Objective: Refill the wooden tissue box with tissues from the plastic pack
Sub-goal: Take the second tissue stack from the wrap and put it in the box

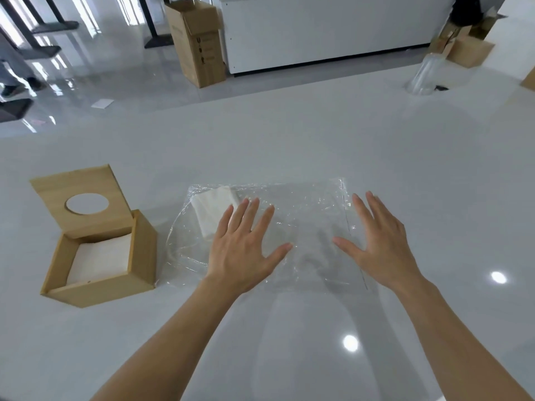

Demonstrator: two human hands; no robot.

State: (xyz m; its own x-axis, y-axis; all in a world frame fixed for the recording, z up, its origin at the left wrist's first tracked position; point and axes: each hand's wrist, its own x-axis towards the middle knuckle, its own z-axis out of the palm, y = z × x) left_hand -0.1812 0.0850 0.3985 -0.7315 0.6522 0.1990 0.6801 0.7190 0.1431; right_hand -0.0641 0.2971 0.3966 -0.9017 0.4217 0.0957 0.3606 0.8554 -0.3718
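The wooden tissue box point(142, 256) stands open on the left of the white table, with white tissues point(101, 260) lying inside it. Its lid point(58, 195), with a round hole, leans against the box's far edge. A clear plastic pack point(304, 204) lies flat in the middle, with a small stack of tissues point(211, 206) in its far left corner. My left hand point(243, 247) is spread flat over the pack, fingers near that stack. My right hand point(382, 244) hovers with fingers spread over the pack's right edge. Neither hand holds anything.
The white table point(289, 140) stretches wide around the pack. At its far right stands a clear plastic item point(425, 73), with cardboard boxes point(469, 50) beyond. On the floor behind stand a tall cardboard box point(197, 41) and a white counter point(318, 30). A person's feet point(14, 85) show far left.
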